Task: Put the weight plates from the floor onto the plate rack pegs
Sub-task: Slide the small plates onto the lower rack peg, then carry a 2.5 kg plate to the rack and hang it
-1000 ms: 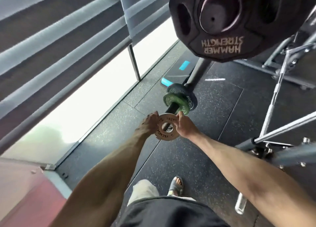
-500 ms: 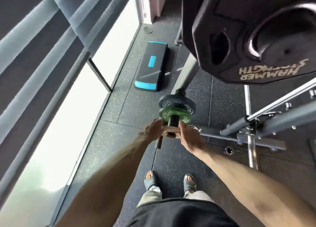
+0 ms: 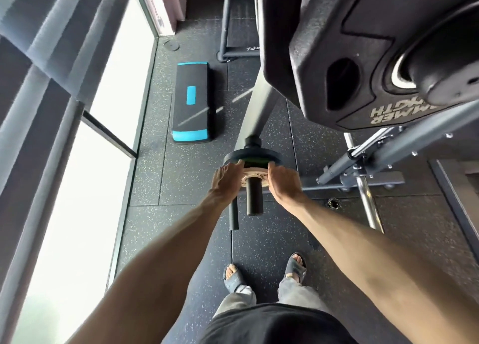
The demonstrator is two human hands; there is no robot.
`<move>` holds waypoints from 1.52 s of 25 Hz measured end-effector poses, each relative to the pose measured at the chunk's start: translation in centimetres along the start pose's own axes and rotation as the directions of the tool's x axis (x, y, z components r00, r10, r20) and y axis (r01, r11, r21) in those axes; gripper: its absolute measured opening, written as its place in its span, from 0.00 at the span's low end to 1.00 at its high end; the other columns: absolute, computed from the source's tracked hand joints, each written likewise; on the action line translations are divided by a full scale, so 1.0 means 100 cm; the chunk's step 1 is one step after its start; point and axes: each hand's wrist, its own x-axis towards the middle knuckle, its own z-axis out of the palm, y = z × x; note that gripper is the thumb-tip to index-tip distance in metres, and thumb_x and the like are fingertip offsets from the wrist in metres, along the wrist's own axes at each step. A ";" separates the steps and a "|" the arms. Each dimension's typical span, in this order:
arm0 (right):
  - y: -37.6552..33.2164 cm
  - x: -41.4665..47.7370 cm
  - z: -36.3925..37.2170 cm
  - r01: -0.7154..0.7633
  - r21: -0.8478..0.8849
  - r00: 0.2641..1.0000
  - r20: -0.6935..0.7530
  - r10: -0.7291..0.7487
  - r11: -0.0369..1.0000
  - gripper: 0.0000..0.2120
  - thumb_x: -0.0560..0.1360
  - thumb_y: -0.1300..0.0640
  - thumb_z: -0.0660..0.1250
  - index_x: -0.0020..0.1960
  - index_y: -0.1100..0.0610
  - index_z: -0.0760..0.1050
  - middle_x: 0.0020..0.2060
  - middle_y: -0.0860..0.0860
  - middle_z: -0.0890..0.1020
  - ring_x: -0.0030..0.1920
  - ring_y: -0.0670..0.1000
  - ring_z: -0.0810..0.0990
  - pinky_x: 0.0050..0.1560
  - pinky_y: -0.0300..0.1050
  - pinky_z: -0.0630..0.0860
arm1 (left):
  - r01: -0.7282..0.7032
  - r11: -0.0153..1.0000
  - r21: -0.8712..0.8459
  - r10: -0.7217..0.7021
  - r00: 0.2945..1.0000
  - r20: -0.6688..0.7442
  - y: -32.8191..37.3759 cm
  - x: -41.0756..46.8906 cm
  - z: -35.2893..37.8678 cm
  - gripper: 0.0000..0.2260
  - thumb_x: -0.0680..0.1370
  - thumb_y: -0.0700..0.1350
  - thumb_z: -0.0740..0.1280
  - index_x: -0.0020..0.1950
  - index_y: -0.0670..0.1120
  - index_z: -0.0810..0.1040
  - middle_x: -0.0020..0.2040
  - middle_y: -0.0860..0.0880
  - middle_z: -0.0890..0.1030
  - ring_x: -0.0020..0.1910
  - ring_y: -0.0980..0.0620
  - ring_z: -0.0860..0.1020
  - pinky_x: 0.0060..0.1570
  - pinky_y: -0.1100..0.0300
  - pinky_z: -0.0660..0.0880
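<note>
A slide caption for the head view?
Left hand and right hand press a tan plate on the peg, beside the green plate.

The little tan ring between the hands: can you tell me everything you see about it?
It is a small round tan weight plate with faint lettering on its face. A dark rack peg runs through its centre hole and sticks out past it. It sits close against a green plate behind it. The left hand and right hand touch its rim, one on each side.
</note>
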 end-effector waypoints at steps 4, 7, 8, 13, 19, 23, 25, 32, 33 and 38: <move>0.001 0.018 -0.009 0.007 -0.055 1.000 -0.004 -0.008 0.998 0.05 0.83 0.63 0.59 0.55 0.64 0.72 0.36 0.54 0.81 0.31 0.52 0.78 0.31 0.42 0.72 | 0.019 0.998 0.063 -0.019 1.000 0.011 -0.004 0.017 0.001 0.05 0.78 0.33 0.64 0.51 0.40 0.77 0.42 0.42 0.83 0.39 0.45 0.83 0.39 0.52 0.81; 0.004 0.019 -0.009 0.001 0.014 1.000 -0.004 -0.001 1.000 0.06 0.83 0.61 0.60 0.57 0.63 0.71 0.34 0.51 0.81 0.27 0.48 0.73 0.28 0.39 0.71 | -0.020 0.994 0.109 0.016 0.999 0.030 -0.005 0.021 0.006 0.08 0.77 0.32 0.66 0.55 0.39 0.76 0.43 0.42 0.84 0.42 0.44 0.84 0.40 0.54 0.80; 0.005 0.017 -0.005 -0.013 0.075 0.999 -0.044 0.017 0.997 0.08 0.83 0.59 0.62 0.56 0.64 0.70 0.33 0.51 0.80 0.26 0.48 0.74 0.27 0.39 0.72 | -0.017 0.996 0.091 0.015 1.000 0.015 -0.004 0.020 0.006 0.09 0.77 0.33 0.67 0.56 0.38 0.75 0.44 0.42 0.84 0.42 0.43 0.84 0.40 0.54 0.81; 0.015 0.001 0.019 -0.268 0.510 0.952 0.011 0.306 0.817 0.21 0.81 0.41 0.60 0.40 0.57 0.68 0.24 0.46 0.70 0.21 0.43 0.67 0.20 0.34 0.62 | 0.245 0.968 0.049 -0.249 0.960 0.129 -0.017 0.013 0.010 0.19 0.79 0.56 0.67 0.52 0.39 0.79 0.40 0.42 0.84 0.36 0.45 0.83 0.37 0.53 0.79; -0.013 0.010 0.037 -0.295 0.693 0.953 0.166 0.253 0.658 0.21 0.84 0.43 0.50 0.35 0.48 0.63 0.26 0.48 0.67 0.23 0.47 0.64 0.22 0.41 0.60 | 0.496 0.806 -0.323 -0.354 0.841 0.410 -0.012 0.026 0.030 0.20 0.84 0.52 0.53 0.41 0.42 0.75 0.37 0.42 0.78 0.36 0.43 0.79 0.38 0.52 0.76; -0.017 0.024 0.036 -0.341 0.693 0.936 0.184 0.301 0.635 0.25 0.84 0.42 0.50 0.36 0.57 0.68 0.27 0.49 0.71 0.27 0.52 0.71 0.27 0.47 0.69 | 0.617 0.696 -0.368 -0.410 0.762 0.502 -0.016 0.044 0.032 0.16 0.81 0.52 0.55 0.45 0.42 0.77 0.46 0.39 0.83 0.45 0.41 0.84 0.46 0.44 0.82; -0.017 0.035 0.033 -0.368 0.697 0.926 0.214 0.311 0.616 0.26 0.84 0.43 0.50 0.39 0.60 0.70 0.29 0.51 0.72 0.29 0.53 0.73 0.31 0.51 0.73 | 0.622 0.689 -0.373 -0.396 0.754 0.525 -0.013 0.052 0.020 0.16 0.82 0.49 0.55 0.43 0.42 0.75 0.43 0.40 0.82 0.44 0.41 0.84 0.41 0.47 0.82; -0.010 0.069 0.027 -0.472 0.658 0.881 0.374 0.289 0.587 0.25 0.84 0.42 0.49 0.64 0.60 0.72 0.34 0.51 0.70 0.36 0.51 0.72 0.37 0.43 0.68 | 0.521 0.791 -0.321 -0.302 0.789 0.535 -0.015 0.073 0.012 0.17 0.84 0.45 0.54 0.58 0.34 0.77 0.46 0.41 0.78 0.48 0.40 0.81 0.49 0.46 0.81; -0.009 0.068 0.029 -0.480 0.646 0.876 0.384 0.291 0.594 0.27 0.84 0.41 0.48 0.65 0.61 0.71 0.34 0.50 0.70 0.34 0.50 0.71 0.34 0.42 0.67 | 0.506 0.802 -0.317 -0.302 0.801 0.516 -0.014 0.069 0.012 0.18 0.84 0.47 0.54 0.57 0.36 0.78 0.48 0.40 0.80 0.51 0.39 0.81 0.51 0.45 0.81; -0.015 0.057 0.018 -0.466 0.608 0.884 0.336 0.324 0.642 0.24 0.83 0.41 0.51 0.67 0.59 0.69 0.56 0.60 0.80 0.51 0.60 0.81 0.52 0.57 0.80 | 0.418 0.886 -0.201 -0.304 0.850 0.430 -0.008 0.055 0.001 0.18 0.83 0.54 0.57 0.48 0.41 0.77 0.43 0.41 0.83 0.42 0.42 0.83 0.45 0.48 0.82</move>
